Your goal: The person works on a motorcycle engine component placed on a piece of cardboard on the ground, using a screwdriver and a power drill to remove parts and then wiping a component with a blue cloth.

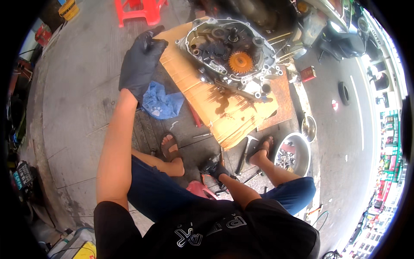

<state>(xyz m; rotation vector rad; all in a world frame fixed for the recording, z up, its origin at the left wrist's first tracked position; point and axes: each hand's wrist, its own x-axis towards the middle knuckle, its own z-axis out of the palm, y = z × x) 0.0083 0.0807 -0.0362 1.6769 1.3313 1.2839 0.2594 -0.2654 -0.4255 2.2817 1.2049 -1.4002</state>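
An opened engine case (pixel 230 54) with an orange gear (pixel 240 62) lies on oil-stained cardboard (pixel 215 103) on the ground ahead of me. My left hand (pixel 140 62), in a black glove, is raised to the left of the case with its fingers bunched; whether anything is pinched in them cannot be told. My right hand (pixel 214 169), also black-gloved, is down low between my feet, closed around a dark tool or part near a red object (pixel 198 188). A blue rag (pixel 161 103) lies on the ground below my left hand.
A steel bowl (pixel 304 149) with several bolts sits right of my right foot, a smaller bowl (pixel 308 127) above it. A red plastic stool (pixel 138 11) stands at the top. Tools lie around my feet. A scooter (pixel 345 39) and a tyre (pixel 343 93) are on the road to the right.
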